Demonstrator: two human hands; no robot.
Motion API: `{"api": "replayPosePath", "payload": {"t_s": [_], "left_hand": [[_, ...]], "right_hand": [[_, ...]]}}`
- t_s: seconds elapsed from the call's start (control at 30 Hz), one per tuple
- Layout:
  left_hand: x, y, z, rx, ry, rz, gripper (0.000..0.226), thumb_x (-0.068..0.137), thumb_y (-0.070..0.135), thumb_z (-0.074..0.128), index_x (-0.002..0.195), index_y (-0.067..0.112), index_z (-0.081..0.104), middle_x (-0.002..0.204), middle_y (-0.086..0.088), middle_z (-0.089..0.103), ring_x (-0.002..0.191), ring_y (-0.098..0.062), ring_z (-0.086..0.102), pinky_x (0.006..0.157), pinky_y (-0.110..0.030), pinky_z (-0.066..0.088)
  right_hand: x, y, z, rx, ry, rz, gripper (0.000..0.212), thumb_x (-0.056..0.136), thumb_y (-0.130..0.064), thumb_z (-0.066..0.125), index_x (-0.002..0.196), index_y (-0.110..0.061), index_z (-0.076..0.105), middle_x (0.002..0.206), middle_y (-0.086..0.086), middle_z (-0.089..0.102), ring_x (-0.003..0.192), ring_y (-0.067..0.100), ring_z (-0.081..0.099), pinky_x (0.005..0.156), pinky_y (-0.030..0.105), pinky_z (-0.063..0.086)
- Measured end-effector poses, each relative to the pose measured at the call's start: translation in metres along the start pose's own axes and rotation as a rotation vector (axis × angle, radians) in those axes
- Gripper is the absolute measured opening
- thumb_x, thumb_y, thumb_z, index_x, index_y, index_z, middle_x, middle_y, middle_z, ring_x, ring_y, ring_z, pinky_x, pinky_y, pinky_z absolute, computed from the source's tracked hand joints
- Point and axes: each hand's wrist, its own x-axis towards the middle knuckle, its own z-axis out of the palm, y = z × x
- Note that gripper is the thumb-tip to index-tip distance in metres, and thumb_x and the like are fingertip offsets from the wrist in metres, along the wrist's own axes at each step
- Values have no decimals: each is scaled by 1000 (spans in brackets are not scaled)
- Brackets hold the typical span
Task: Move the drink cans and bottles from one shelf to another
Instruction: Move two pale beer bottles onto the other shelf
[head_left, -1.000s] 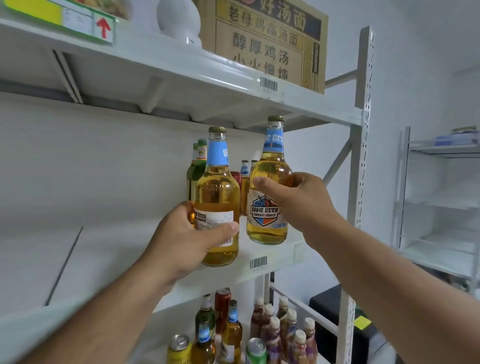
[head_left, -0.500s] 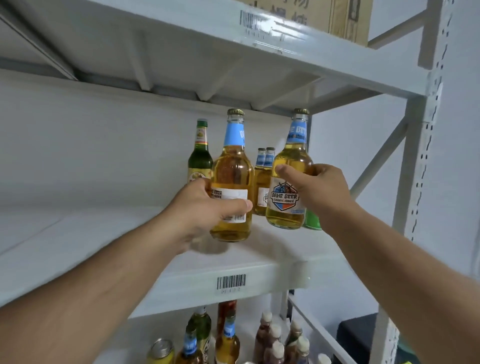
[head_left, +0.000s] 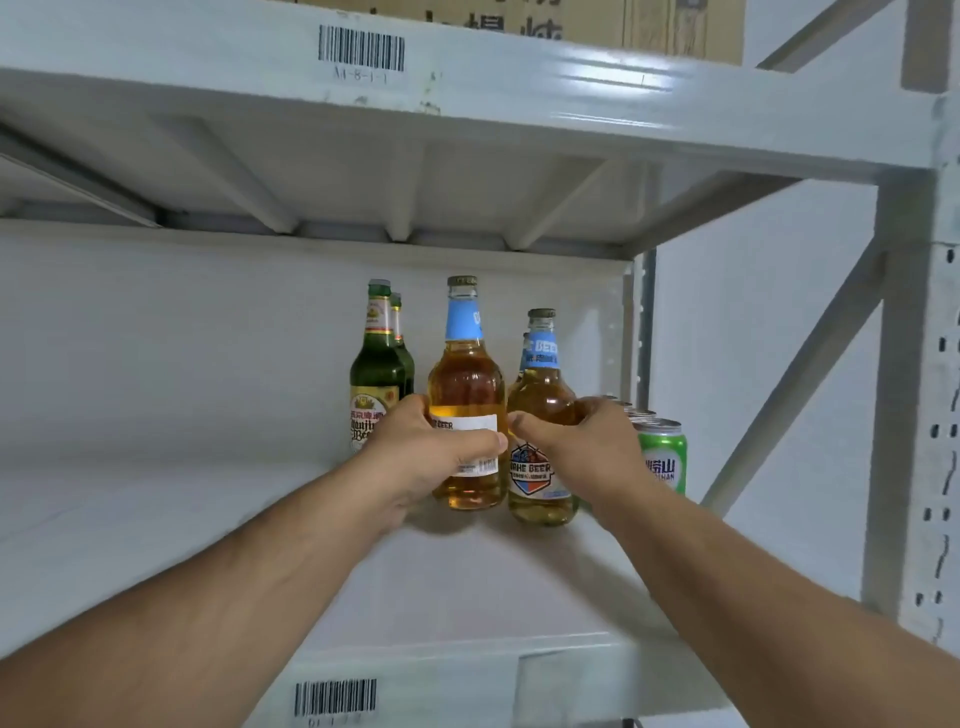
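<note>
Two amber beer bottles with blue neck labels stand on the white middle shelf (head_left: 156, 530). My left hand (head_left: 426, 457) grips the taller-looking left bottle (head_left: 466, 379) around its label. My right hand (head_left: 582, 447) wraps the right bottle (head_left: 540, 379), whose base rests on the shelf a little nearer to me. Both bottles are upright and nearly touching. More amber bottles are mostly hidden behind the right one.
Two green beer bottles (head_left: 378, 374) stand just left of my left hand, at the back. A row of cans, the front one green (head_left: 662, 457), lines the right end. The upper shelf (head_left: 467, 88) hangs close overhead; a steel upright (head_left: 914, 364) stands right.
Both hands have carried the amber bottles deeper onto the middle shelf and lowered them to its surface. My view has moved closer and tilted up, so the lower shelf's drinks are out of sight.
</note>
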Motion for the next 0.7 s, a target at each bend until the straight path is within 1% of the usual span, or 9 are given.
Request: {"api": "replayPosePath", "payload": {"t_s": [0.07,0.17,0.2,0.3,0.4,0.53,0.57,0.63,0.7], "left_hand": [[6,1,4,-7,28,-11,59,55,28,97,106,27,69,96,0,80,93,-22,77,90,-48,61],[13,0,5,5,52,-10,70,41,39,96,106,28,71,94,1,81,93,-22,77,90,-49,61],[15,-1,5,4,57,-14,73,39,40,96,106,29,70,95,1,81,94,-22,77,91,-49,61],[17,-4,4,10,57,-21,70,46,37,97,109,27,69,99,0,80,96,-22,77,92,-48,61],[17,-8,4,29,44,-13,79,39,43,95,112,25,72,98,1,81,94,-21,78,92,-49,61],[16,-13,2,32,36,-2,60,56,31,97,111,25,72,97,0,81,94,-21,78,93,-48,61],[16,-14,2,36,35,-1,62,54,33,97,111,25,72,97,0,81,94,-21,78,93,-48,61],[16,-16,2,48,34,-4,75,42,43,95,111,28,71,98,1,81,96,-21,78,93,-48,61],[17,-19,2,47,36,-5,81,36,46,94,112,30,70,99,2,81,97,-21,77,94,-48,60]], "right_hand": [[8,6,2,3,-6,20,38,69,-41,88,97,-21,72,86,-3,76,77,15,75,76,37,62],[21,13,4,26,-7,61,34,70,-38,89,94,-22,70,88,-2,75,78,16,73,76,35,60],[25,15,4,33,-7,78,34,71,-37,89,94,-22,69,89,-1,75,79,17,73,77,35,60],[35,19,5,29,-18,115,38,70,-37,89,97,-21,67,91,1,74,80,19,72,79,37,60],[41,22,7,13,-20,133,46,69,-37,89,105,-18,67,93,2,74,82,22,73,82,41,61],[45,23,8,15,-32,159,51,71,-36,88,111,-17,64,97,3,72,87,24,72,86,43,59],[46,23,9,18,-35,165,51,72,-36,88,113,-17,64,98,3,72,88,24,72,87,44,59],[47,24,11,16,-36,175,53,73,-37,87,116,-17,63,100,4,72,91,25,71,89,45,58],[49,25,12,14,-37,182,55,73,-37,87,118,-17,62,102,4,71,93,25,70,90,45,58]]}}
